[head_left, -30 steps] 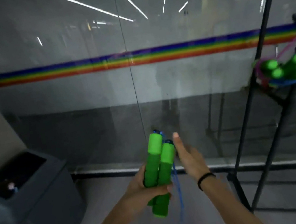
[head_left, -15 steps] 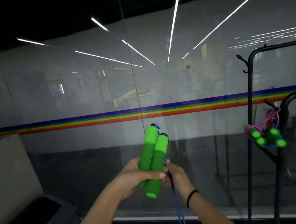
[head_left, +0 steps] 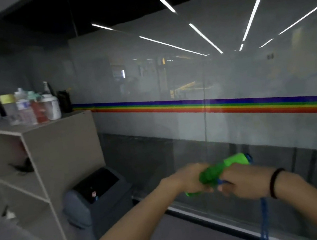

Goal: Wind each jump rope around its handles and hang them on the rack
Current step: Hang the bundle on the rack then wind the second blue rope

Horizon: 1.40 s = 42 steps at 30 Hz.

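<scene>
Left hand (head_left: 190, 179), right hand (head_left: 244, 186) apparently clenched

Bottles and jars (head_left: 28, 107) are crowded along the top of a beige shelf unit (head_left: 63, 150), toward its right edge. A grey swing-lid bin (head_left: 85, 211) is set just beside it, near a rainbow-striped glass wall (head_left: 223, 107).

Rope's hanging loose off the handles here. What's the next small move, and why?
Probably carry the rope round the handles for a wrap: the left hand grips the paired green handles, the right hand pinches the blue rope right beside them, and a long stretch hangs unwound below the right wrist.
</scene>
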Each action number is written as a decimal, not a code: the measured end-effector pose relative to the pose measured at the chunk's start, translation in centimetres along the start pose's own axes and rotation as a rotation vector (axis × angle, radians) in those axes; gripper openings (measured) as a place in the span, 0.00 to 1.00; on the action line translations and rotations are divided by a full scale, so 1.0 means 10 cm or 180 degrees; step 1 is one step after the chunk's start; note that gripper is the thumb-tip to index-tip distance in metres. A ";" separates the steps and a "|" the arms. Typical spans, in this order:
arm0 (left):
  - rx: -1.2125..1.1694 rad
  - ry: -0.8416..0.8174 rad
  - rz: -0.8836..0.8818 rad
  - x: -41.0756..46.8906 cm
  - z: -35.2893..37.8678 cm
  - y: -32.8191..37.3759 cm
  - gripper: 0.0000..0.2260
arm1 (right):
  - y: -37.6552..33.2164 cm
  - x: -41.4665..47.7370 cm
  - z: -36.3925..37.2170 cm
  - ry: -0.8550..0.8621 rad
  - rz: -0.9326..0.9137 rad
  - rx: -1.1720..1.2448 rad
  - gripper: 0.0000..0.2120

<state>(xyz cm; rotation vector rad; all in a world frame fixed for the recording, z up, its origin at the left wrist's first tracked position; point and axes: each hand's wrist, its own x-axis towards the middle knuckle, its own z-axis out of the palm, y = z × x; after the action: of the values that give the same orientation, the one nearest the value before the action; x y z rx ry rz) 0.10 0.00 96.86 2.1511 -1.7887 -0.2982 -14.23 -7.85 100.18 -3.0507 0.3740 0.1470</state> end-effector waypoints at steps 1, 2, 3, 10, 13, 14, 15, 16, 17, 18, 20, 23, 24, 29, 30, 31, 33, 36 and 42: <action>0.0271 -0.0175 -0.0026 -0.06 0.00 0.01 0.16 | 0.00 0.02 -0.09 -0.0086 -0.0112 -0.0082 0.14; 0.0486 -0.0359 -0.0033 -0.12 0.00 0.01 0.17 | 0.01 0.05 -0.15 -0.0148 -0.0225 -0.0114 0.13; 0.0627 -0.0494 -0.0002 -0.17 -0.01 0.00 0.17 | 0.03 0.10 -0.20 -0.0175 -0.0319 -0.0096 0.14; 0.0330 0.0062 0.0037 -0.66 -0.28 -0.33 0.15 | 0.08 0.63 -0.14 0.0142 -0.0760 0.2351 0.20; -0.0435 0.0592 -0.0108 -0.90 -0.39 -0.47 0.15 | 0.19 1.02 0.44 0.0211 -0.0597 0.3208 0.28; -0.0803 0.0753 -0.0196 -0.97 -0.41 -0.52 0.15 | 0.08 1.04 0.55 0.0266 -0.0525 0.3038 0.25; -0.1087 0.0931 -0.0303 -1.03 -0.43 -0.56 0.15 | -0.09 1.02 0.59 0.0387 -0.0524 0.2742 0.20; -0.1213 0.1115 -0.0446 -1.09 -0.45 -0.61 0.14 | -0.26 0.99 0.58 0.0525 -0.0612 0.2478 0.18; -0.1184 0.1263 -0.0622 -1.14 -0.46 -0.67 0.14 | -0.41 0.99 0.57 0.0630 -0.0670 0.2299 0.18; -0.1054 0.1366 -0.0810 -1.18 -0.46 -0.73 0.13 | -0.51 0.97 0.57 0.0612 -0.0740 0.2229 0.18; -0.0713 0.1474 -0.1131 -1.24 -0.45 -0.78 0.13 | -0.64 0.92 0.57 0.0638 -0.0891 0.2086 0.15; 0.0009 0.1323 -0.1416 -1.24 -0.41 -0.77 0.17 | -0.74 0.84 0.41 0.0404 -0.1004 0.0936 0.09; 0.0382 0.1205 -0.1510 -1.23 -0.40 -0.75 0.18 | -0.78 0.80 0.32 0.0367 -0.1069 0.0583 0.08; 0.1680 0.0461 -0.1210 -1.14 -0.39 -0.71 0.15 | -0.74 0.73 -0.14 0.0514 -0.1307 0.0081 0.10; 0.1793 0.0303 -0.1040 -1.12 -0.38 -0.70 0.15 | -0.68 0.77 -0.20 0.0610 -0.1318 0.0291 0.09; 0.1814 0.0192 -0.0856 -1.10 -0.37 -0.69 0.15 | -0.61 0.83 -0.24 0.0712 -0.1299 0.0560 0.09; 0.1592 0.0145 -0.0455 -1.05 -0.39 -0.69 0.12 | -0.46 0.95 -0.24 0.0823 -0.1207 0.1202 0.10; 0.0676 0.0452 0.0036 -0.97 -0.44 -0.74 0.10 | -0.31 0.98 -0.04 0.0629 -0.1130 0.2624 0.10; -0.1109 0.1350 0.0168 -0.67 -0.36 -0.72 0.11 | -0.23 0.79 0.61 0.0878 -0.0053 0.3879 0.17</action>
<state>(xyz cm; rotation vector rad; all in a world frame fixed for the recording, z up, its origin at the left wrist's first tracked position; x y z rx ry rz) 6.64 8.16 97.19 1.7619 -1.4308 -0.1158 -6.54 -7.08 93.47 -1.8551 0.2861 -0.3718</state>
